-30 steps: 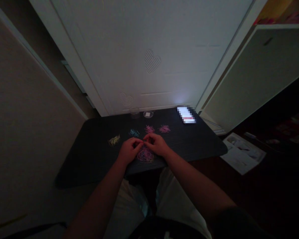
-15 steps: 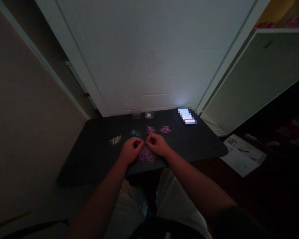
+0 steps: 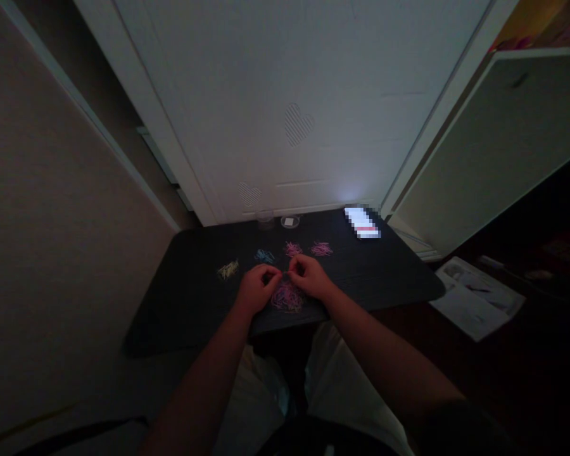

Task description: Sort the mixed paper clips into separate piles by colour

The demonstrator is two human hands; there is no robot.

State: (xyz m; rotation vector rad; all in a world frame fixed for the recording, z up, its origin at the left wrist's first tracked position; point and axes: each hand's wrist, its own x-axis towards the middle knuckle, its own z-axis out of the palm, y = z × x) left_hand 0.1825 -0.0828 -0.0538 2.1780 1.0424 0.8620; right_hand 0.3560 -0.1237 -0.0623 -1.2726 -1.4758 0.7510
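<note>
Both hands meet over a mixed pile of small, thin pink, purple and pale pieces [image 3: 287, 297] near the table's front edge. My left hand [image 3: 259, 288] is pinched, thumb against fingers, on the left of the pile. Opposite it, my right hand [image 3: 310, 277] makes a similar pinch, with a small gap between the two sets of fingertips. Whatever lies in the fingertips is too small and dark to make out. Beyond the hands are sorted heaps: yellowish pieces [image 3: 228, 269], blue pieces [image 3: 265, 255], pink pieces [image 3: 293, 249] and pinkish-purple pieces [image 3: 322, 248].
At the back of the dark table [image 3: 180, 297] stand a clear round container [image 3: 266, 220] and a clear lid [image 3: 289, 222] with a white label. A lit phone [image 3: 362, 222] lies at the back right. White panels rise behind; papers [image 3: 477, 297] lie lower right.
The view has shifted slightly, moving the scene a little to the right. My fingertips are slightly farther apart, both hands still pinched above the mixed pile. The heaps look the same.
</note>
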